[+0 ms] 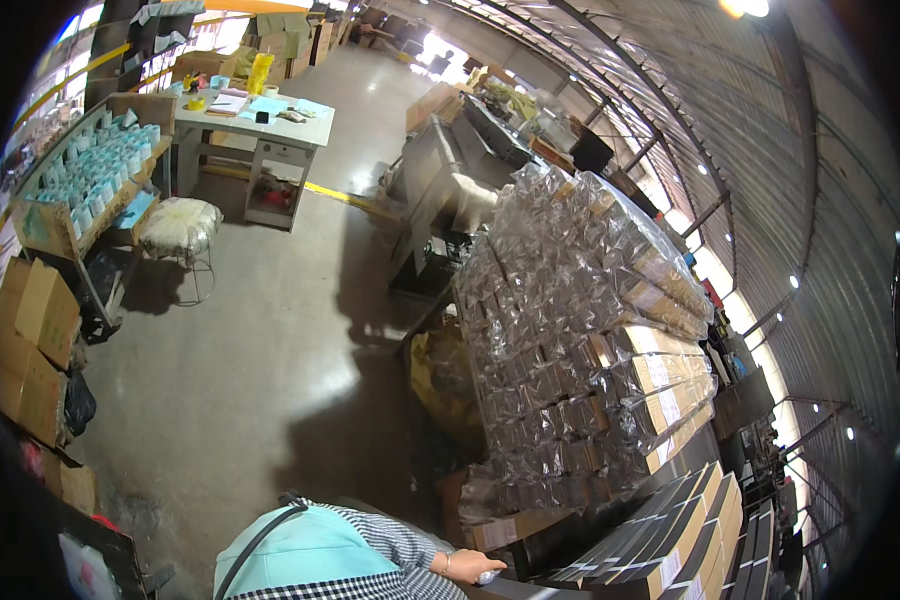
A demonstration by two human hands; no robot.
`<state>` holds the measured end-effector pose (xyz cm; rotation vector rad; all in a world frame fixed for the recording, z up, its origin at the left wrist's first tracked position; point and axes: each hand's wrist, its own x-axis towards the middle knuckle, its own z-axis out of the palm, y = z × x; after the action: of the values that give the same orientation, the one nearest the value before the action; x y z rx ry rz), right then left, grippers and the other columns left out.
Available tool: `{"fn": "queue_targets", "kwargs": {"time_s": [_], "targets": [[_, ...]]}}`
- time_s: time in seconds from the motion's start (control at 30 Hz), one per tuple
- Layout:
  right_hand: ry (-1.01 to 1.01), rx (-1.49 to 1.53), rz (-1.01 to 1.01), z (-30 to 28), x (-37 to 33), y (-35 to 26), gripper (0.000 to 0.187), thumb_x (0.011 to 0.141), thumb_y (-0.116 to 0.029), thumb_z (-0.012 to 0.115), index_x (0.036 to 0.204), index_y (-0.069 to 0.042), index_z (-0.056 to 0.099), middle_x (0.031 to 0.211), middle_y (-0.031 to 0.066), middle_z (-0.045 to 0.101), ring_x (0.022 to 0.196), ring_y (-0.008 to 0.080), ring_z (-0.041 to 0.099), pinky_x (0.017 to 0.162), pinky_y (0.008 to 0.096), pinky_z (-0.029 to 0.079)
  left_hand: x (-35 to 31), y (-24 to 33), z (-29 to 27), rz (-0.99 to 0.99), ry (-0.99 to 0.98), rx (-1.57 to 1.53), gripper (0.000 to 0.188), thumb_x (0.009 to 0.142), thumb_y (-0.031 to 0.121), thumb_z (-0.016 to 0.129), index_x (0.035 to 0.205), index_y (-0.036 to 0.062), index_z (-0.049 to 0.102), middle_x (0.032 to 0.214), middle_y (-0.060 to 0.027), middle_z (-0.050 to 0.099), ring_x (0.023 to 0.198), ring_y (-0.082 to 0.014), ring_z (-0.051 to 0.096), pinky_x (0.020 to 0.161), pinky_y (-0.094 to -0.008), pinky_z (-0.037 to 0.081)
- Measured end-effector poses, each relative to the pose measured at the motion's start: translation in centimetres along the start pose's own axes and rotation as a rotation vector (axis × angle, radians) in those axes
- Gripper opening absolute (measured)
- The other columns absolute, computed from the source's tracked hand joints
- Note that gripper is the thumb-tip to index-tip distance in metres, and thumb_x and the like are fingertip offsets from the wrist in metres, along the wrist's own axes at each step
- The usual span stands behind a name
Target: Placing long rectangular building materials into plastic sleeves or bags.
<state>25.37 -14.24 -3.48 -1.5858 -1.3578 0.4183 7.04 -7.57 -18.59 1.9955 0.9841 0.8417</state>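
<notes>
At the lower edge my right hand reaches out to the right, its sleeve in a black-and-white check. The fingers are closed at a small whitish, shiny thing whose kind I cannot make out. Just beyond the hand are the lower end of a tall plastic-wrapped stack and, to the right, long dark-and-tan cartons bound with white straps. Mint-green cloth with a dark cord across it covers my body. My left hand is out of sight.
Along the left stand a rack of pale blue items, a covered stool and brown cardboard boxes. Farther off is a desk with papers. Dark machinery lies behind the wrapped stack. Concrete floor runs between.
</notes>
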Motion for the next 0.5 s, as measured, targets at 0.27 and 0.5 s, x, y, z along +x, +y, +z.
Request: {"fn": "queue_targets", "kwargs": {"time_s": [0.27,0.5], "targets": [[-0.037,0.145,0.046,2.2,1.4,4.0,0.016,0.090,-0.003,0.066,0.102,0.000,0.055,0.091,0.0081,0.057,0.082,0.0195,0.055,0.075,0.0319,0.049,1.0,7.5,-8.3,0.159,0.145,-0.085,0.067,0.078,0.006,0.065,0.140,0.0200,0.045,0.096,-0.0218,0.067,0.092,-0.0422,0.065,0.076,-0.0492,0.050],[-0.035,0.152,-0.366,5.0,-1.4,-3.4,0.080,0.083,-0.043,0.074,0.138,0.004,0.040,0.136,0.0153,0.048,0.126,0.0270,0.047,0.106,0.0408,0.039,-0.5,16.1,-21.8,0.020,0.067,-1.209,0.032,0.089,0.027,0.069,0.114,0.0117,0.058,0.083,0.0045,0.055,0.063,-0.0026,0.048,0.053,-0.0204,0.042]]}}
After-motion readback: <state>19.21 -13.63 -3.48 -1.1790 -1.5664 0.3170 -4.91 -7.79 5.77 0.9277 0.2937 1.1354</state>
